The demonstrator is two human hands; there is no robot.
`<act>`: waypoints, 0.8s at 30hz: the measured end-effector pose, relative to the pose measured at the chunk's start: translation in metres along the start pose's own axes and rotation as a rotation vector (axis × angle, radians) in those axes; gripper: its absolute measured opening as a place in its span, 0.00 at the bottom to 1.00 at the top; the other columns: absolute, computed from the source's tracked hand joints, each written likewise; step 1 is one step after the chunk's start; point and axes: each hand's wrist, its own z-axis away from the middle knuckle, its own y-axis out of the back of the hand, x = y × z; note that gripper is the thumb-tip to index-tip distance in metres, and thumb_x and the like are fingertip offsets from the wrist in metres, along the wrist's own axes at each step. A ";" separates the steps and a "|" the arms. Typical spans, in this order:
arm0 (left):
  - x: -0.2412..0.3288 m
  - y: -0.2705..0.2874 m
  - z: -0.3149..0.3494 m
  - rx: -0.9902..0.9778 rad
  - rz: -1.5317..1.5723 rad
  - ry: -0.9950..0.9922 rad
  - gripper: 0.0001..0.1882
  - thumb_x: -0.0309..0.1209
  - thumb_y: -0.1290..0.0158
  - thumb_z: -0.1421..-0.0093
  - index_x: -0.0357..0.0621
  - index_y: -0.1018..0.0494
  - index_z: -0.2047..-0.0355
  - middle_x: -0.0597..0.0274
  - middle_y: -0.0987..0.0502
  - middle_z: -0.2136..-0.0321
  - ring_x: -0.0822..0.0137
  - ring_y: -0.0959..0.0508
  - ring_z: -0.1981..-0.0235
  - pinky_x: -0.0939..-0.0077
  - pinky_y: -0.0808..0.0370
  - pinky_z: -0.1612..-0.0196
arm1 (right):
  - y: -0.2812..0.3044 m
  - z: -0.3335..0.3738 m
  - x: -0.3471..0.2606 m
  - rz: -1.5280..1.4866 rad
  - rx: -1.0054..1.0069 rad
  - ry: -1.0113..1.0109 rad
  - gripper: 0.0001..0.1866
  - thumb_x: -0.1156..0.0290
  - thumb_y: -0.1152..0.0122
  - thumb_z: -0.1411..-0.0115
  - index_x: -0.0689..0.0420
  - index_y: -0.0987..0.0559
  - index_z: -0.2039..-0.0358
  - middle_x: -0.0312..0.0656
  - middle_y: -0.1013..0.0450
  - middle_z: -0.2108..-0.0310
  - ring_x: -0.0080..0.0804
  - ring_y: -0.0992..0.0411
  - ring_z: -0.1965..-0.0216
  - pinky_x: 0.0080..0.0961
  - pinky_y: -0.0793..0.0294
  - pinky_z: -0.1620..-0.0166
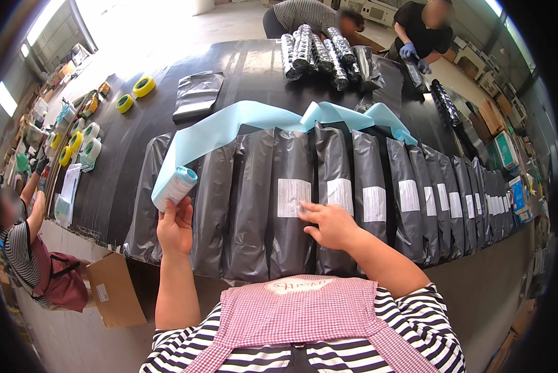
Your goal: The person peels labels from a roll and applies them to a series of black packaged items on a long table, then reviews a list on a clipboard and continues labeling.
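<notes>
My left hand (175, 230) is closed around a roll of white printed labels (174, 188) at the near left. From that roll a long pale blue backing strip (254, 113) trails in folds over the upper ends of the grey bags. My right hand (333, 226), fingers stretched out, touches the right edge of a white label (291, 199) on a long grey plastic-wrapped package (291, 152). The packages to its right also carry white labels, such as this one (373, 204). To its left, the grey packages (250, 205) show no labels.
A black table (148, 115) bears yellow tape rolls (143, 87), a folded grey bag (198, 93) and a pile of shiny wrapped tubes (322, 57). Gloved co-worker's hands (409, 51) hold a package at the far right. Another person stands left, beside an open cardboard box (114, 289).
</notes>
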 end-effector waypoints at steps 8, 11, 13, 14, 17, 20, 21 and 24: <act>-0.023 -0.037 0.026 -0.112 0.004 0.149 0.19 0.34 0.50 0.30 0.42 0.35 0.42 0.57 0.22 0.53 0.62 0.18 0.57 0.71 0.16 0.56 | -0.078 -0.068 -0.002 -0.021 0.254 -0.205 0.29 0.65 0.39 0.42 0.54 0.28 0.39 0.54 0.55 0.27 0.61 0.60 0.28 0.62 0.42 0.36; -0.036 -0.055 0.043 -0.187 -0.021 0.225 0.19 0.35 0.49 0.31 0.43 0.35 0.42 0.57 0.22 0.52 0.60 0.18 0.57 0.68 0.16 0.57 | -0.086 -0.059 -0.012 -0.066 0.120 -0.260 0.32 0.64 0.39 0.44 0.51 0.30 0.37 0.52 0.67 0.26 0.67 0.73 0.27 0.73 0.46 0.38; -0.044 -0.057 0.050 -0.222 -0.043 0.279 0.19 0.35 0.49 0.31 0.43 0.35 0.43 0.57 0.23 0.52 0.60 0.18 0.56 0.67 0.17 0.57 | -0.077 -0.030 -0.016 -0.069 0.015 -0.172 0.32 0.65 0.40 0.43 0.53 0.30 0.37 0.55 0.62 0.28 0.67 0.67 0.31 0.66 0.49 0.36; -0.050 -0.060 0.054 -0.230 -0.044 0.312 0.19 0.35 0.49 0.31 0.43 0.35 0.43 0.57 0.23 0.52 0.60 0.19 0.56 0.66 0.17 0.56 | -0.071 -0.013 -0.019 -0.077 -0.027 -0.127 0.30 0.65 0.39 0.43 0.53 0.29 0.38 0.53 0.56 0.31 0.64 0.61 0.34 0.61 0.45 0.37; -0.063 -0.065 0.062 -0.256 -0.064 0.326 0.18 0.33 0.49 0.30 0.43 0.35 0.43 0.56 0.23 0.53 0.58 0.20 0.56 0.61 0.19 0.54 | -0.049 0.033 -0.021 -0.174 -0.132 -0.009 0.26 0.66 0.39 0.42 0.52 0.26 0.41 0.49 0.39 0.38 0.55 0.40 0.42 0.48 0.33 0.42; -0.073 -0.064 0.065 -0.324 -0.127 0.285 0.17 0.38 0.50 0.30 0.39 0.30 0.48 0.55 0.22 0.53 0.59 0.21 0.53 0.58 0.22 0.49 | -0.023 0.057 -0.024 -0.350 0.182 0.072 0.18 0.69 0.39 0.42 0.54 0.21 0.49 0.43 0.22 0.53 0.46 0.22 0.57 0.39 0.21 0.54; -0.081 -0.080 0.073 -0.397 -0.114 0.283 0.20 0.40 0.50 0.30 0.37 0.30 0.47 0.54 0.22 0.51 0.58 0.22 0.50 0.59 0.23 0.47 | -0.028 0.063 -0.015 -0.340 0.576 0.293 0.16 0.69 0.39 0.42 0.55 0.20 0.53 0.42 0.21 0.58 0.45 0.21 0.59 0.38 0.21 0.58; -0.092 -0.121 0.107 -0.494 -0.105 0.477 0.15 0.36 0.47 0.32 0.37 0.27 0.52 0.54 0.20 0.56 0.61 0.20 0.55 0.65 0.21 0.54 | -0.002 0.079 -0.009 -0.028 0.815 0.738 0.14 0.68 0.45 0.39 0.54 0.23 0.54 0.46 0.30 0.45 0.49 0.33 0.41 0.49 0.33 0.40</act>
